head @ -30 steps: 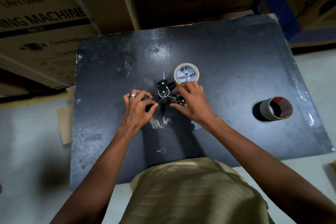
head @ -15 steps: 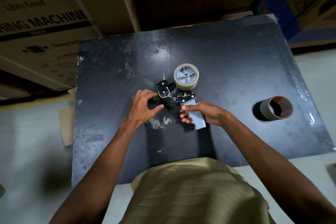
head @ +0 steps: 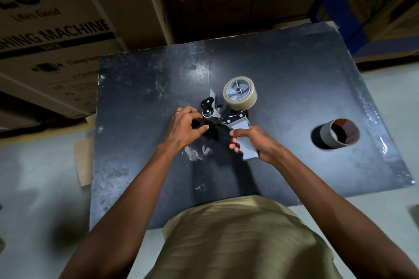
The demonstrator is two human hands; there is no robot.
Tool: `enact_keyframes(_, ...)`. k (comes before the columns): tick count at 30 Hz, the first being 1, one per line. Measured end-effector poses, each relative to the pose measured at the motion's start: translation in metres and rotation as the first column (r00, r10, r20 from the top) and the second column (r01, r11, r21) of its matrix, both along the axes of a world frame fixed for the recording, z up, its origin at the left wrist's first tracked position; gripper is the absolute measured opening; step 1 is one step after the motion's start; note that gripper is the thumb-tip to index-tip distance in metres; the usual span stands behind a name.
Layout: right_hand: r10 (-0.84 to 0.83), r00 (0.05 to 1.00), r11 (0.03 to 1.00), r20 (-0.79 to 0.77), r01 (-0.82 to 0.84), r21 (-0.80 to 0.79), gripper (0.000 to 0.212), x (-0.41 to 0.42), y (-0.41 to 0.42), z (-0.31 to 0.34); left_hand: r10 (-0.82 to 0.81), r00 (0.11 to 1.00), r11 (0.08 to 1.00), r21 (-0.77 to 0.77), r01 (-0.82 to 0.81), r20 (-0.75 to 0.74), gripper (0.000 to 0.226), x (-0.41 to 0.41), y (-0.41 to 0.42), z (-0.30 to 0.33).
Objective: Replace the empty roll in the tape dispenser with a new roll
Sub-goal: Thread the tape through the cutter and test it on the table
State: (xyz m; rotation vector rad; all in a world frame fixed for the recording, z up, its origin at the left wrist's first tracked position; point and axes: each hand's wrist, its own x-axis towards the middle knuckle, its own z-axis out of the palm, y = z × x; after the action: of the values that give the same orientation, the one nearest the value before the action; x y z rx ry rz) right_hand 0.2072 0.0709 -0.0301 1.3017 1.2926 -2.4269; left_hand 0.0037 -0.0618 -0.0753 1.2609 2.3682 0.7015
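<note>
On the big cardboard box to your upper left you can read "LG" (its first letter cut by the frame edge) with a blurred "Life's Good" beneath it, then "SHING MACHINE" in heavy capitals. Lower on the same face sits "Clamp bo…" and a small "CAUTION"; the finer print is illegible. Nothing else carries readable text.

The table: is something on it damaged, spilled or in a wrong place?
Nothing spilled or broken. The black table is scuffed, with pale scrape marks near the hands. The empty core lies on its side at the right, apart from the tape dispenser, whose hub carries a new roll.
</note>
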Motion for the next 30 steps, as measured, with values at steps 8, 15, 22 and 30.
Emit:
enact_keyframes(8,-0.161,0.984,0.847,0.080,0.097,0.522,0.023,0.021,-0.006,0.019,-0.159,0.982,0.984,-0.065,0.166,0.098,0.066,0.019,0.048,0.012)
enact_keyframes(15,-0.284,0.935,0.624,0.211,0.013,0.781,0.038,0.029,-0.031,-0.004,-0.278,0.946,0.943,-0.144,0.301,0.165,0.088,0.018,0.051,-0.004)
enact_keyframes(22,-0.284,0.912,0.537,0.295,-0.104,0.837,0.026,0.032,-0.053,-0.016,-0.495,0.865,0.834,-0.321,0.448,-0.079,0.081,0.008,0.038,-0.009)
enact_keyframes(30,-0.196,0.897,0.531,0.395,-0.242,0.812,0.023,0.033,-0.059,-0.024,-0.582,0.791,0.798,-0.318,0.512,-0.188,0.097,-0.002,0.034,-0.022)
